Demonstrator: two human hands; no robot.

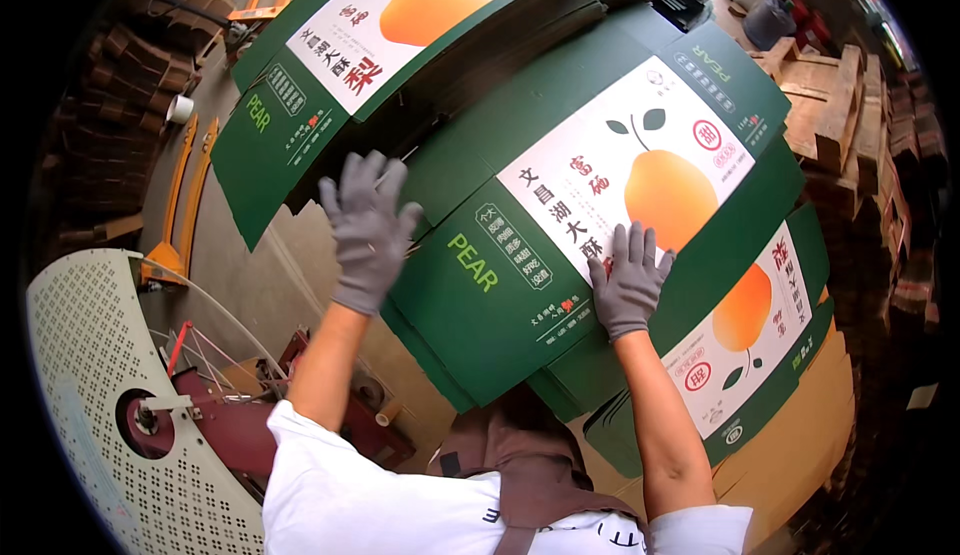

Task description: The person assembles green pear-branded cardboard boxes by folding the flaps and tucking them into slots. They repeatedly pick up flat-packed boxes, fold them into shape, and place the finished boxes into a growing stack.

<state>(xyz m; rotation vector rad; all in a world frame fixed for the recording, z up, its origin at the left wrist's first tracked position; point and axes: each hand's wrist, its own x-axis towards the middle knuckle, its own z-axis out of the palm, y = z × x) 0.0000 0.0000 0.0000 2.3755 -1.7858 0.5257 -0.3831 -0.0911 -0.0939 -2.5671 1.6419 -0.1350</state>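
Observation:
A flat green cardboard box blank [440,330] with a white panel and a printed orange pear lies on top of the stack before me. My right hand [630,280], in a grey glove, rests on its printed face with the fingers stretched out. My left hand [368,230], gloved alike, is raised near the blank's left edge with its fingers spread; whether it touches the cardboard I cannot tell. Another pile of the same printed blanks [330,125] stands beyond, at the upper left. To the right, a further printed blank [740,325] lies turned the other way.
A perforated pale machine guard [150,435] stands at the lower left beside dark red machinery [250,405]. Yellow pallet-jack forks [185,205] lie on the floor at left. Wooden pallets [825,95] are stacked at the right. Brown cardboard [800,435] lies under the right-hand blanks.

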